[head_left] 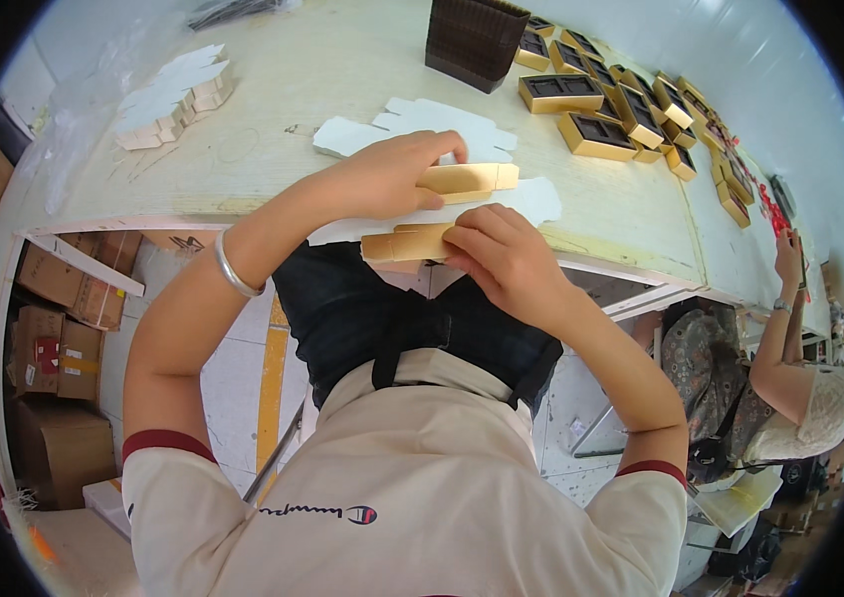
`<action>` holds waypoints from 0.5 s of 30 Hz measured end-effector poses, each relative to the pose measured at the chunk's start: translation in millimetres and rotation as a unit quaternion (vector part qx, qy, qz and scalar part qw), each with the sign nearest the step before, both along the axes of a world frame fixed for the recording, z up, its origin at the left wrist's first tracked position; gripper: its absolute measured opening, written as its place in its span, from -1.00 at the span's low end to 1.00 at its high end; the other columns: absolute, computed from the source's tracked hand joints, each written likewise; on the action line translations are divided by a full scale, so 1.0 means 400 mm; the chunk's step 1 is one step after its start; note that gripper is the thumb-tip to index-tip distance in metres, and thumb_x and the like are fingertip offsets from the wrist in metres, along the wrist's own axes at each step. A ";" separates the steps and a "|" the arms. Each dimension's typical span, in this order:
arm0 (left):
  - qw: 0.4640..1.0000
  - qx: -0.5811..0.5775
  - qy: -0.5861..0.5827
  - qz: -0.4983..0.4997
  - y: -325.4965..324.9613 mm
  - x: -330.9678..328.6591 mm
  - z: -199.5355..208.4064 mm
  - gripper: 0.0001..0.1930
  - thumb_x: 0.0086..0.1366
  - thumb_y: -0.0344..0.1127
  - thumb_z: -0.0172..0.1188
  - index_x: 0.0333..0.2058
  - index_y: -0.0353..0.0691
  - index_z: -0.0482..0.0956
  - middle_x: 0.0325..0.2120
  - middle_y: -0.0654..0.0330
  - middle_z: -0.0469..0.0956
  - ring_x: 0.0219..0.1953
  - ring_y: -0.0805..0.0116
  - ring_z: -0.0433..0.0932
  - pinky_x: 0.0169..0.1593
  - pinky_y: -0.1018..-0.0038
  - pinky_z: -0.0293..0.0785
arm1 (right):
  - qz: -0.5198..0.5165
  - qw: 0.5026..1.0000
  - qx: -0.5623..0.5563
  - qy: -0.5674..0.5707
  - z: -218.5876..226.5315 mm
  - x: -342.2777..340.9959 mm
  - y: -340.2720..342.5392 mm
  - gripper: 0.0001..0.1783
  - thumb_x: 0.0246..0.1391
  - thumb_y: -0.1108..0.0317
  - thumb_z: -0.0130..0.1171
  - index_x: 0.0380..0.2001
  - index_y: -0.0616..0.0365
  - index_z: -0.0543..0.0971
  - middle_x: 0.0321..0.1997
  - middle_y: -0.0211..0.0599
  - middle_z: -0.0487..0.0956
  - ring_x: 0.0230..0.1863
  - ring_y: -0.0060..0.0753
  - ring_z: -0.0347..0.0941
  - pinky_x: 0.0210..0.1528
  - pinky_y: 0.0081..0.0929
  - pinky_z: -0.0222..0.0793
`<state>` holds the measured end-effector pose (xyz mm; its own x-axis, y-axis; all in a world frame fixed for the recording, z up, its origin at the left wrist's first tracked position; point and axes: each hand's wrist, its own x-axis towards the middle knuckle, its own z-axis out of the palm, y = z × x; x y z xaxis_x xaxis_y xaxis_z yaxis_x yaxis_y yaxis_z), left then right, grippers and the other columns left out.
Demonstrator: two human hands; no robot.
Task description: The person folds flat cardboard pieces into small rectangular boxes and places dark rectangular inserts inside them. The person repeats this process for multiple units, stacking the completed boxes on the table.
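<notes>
At the table's front edge a gold card box blank [406,245] is between my hands, with its long sides folded up. My left hand [382,177] curls its fingers round the far gold side, and the thumb lies near the fold. My right hand [510,257] pinches the near gold side, which juts out over my lap. White card [541,199] lies flat between and beside the hands; I cannot tell whether it belongs to the same blank. Just beyond the left hand rests a pile of white die-cut card blanks [432,117], partly covered by it.
Another stack of white blanks [168,99] sits at the left. Dark plastic trays [472,45] stand stacked at the back. Several gold boxes with dark inserts [596,134] crowd the right side. A co-worker's hand [788,257] is farther right. Cardboard boxes [64,348] fill a lower shelf at left.
</notes>
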<state>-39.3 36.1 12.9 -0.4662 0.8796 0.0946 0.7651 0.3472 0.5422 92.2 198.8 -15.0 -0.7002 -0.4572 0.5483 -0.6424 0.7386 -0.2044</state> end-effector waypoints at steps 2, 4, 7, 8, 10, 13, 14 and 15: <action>0.999 0.037 -0.037 0.002 -0.013 0.024 0.021 -0.70 0.14 -0.35 0.20 -0.15 -0.18 0.36 -0.22 0.11 0.43 -0.18 0.23 0.41 -0.08 0.37 0.34 | 0.010 0.999 -0.018 -0.042 0.013 -0.007 0.002 -0.83 -0.14 0.49 0.24 -0.39 0.19 0.52 -0.34 -0.24 0.46 -0.28 -0.14 0.39 -0.25 -0.32 0.32; 0.998 0.039 0.004 -0.056 -0.042 0.018 0.016 -0.75 0.14 -0.35 0.20 -0.19 -0.18 0.41 -0.18 0.12 0.41 -0.14 0.24 0.40 -0.04 0.38 0.33 | 0.016 0.996 -0.032 -0.076 0.031 -0.021 0.001 -0.84 -0.14 0.51 0.24 -0.40 0.20 0.52 -0.36 -0.25 0.45 -0.30 -0.13 0.39 -0.28 -0.31 0.31; 0.996 0.025 0.035 -0.077 -0.076 0.027 0.010 -0.82 0.14 -0.35 0.20 -0.26 -0.20 0.49 -0.15 0.14 0.38 -0.08 0.23 0.38 0.00 0.39 0.30 | 0.003 0.990 -0.039 -0.135 0.056 -0.035 -0.009 -0.91 -0.08 0.49 0.19 -0.42 0.20 0.55 -0.41 -0.19 0.47 -0.34 -0.10 0.41 -0.31 -0.29 0.33; 0.996 0.018 0.042 -0.073 -0.079 0.031 0.010 -0.83 0.14 -0.34 0.20 -0.29 -0.21 0.51 -0.15 0.14 0.38 -0.06 0.21 0.37 0.01 0.40 0.30 | -0.007 0.989 -0.030 -0.145 0.063 -0.044 -0.011 -0.92 -0.08 0.48 0.17 -0.43 0.21 0.56 -0.44 -0.17 0.49 -0.35 -0.08 0.44 -0.31 -0.29 0.35; 0.993 0.043 0.076 -0.083 -0.071 0.035 -0.001 -0.81 0.13 -0.32 0.22 -0.29 -0.24 0.52 -0.19 0.15 0.38 -0.07 0.17 0.36 -0.01 0.37 0.30 | -0.015 0.990 -0.006 -0.142 0.056 -0.074 -0.003 -0.88 -0.01 0.43 0.11 -0.38 0.22 0.58 -0.40 -0.09 0.55 -0.34 -0.04 0.48 -0.28 -0.28 0.38; 0.996 0.006 0.074 -0.048 -0.064 0.032 -0.005 -0.79 0.11 -0.29 0.24 -0.31 -0.27 0.52 -0.25 0.15 0.39 -0.11 0.13 0.35 -0.06 0.34 0.30 | -0.066 0.955 -0.027 -0.288 0.072 -0.131 -0.007 -0.83 0.04 0.38 0.07 -0.37 0.24 0.57 -0.33 -0.05 0.56 -0.31 -0.03 0.48 -0.25 -0.27 0.37; 0.997 -0.019 0.065 -0.030 -0.061 0.028 -0.004 -0.78 0.10 -0.29 0.25 -0.32 -0.28 0.52 -0.27 0.15 0.39 -0.13 0.12 0.35 -0.07 0.33 0.30 | -0.064 0.955 -0.026 -0.287 0.067 -0.136 -0.005 -0.79 0.07 0.33 0.04 -0.38 0.26 0.56 -0.31 -0.04 0.56 -0.30 -0.04 0.48 -0.22 -0.27 0.36; 0.998 -0.005 0.063 -0.024 -0.061 0.030 -0.008 -0.77 0.10 -0.28 0.25 -0.32 -0.28 0.51 -0.29 0.15 0.39 -0.16 0.12 0.35 -0.09 0.33 0.30 | -0.057 0.957 -0.031 -0.281 0.068 -0.132 -0.003 -0.79 0.07 0.33 0.05 -0.39 0.26 0.56 -0.32 -0.05 0.56 -0.29 -0.05 0.48 -0.22 -0.27 0.36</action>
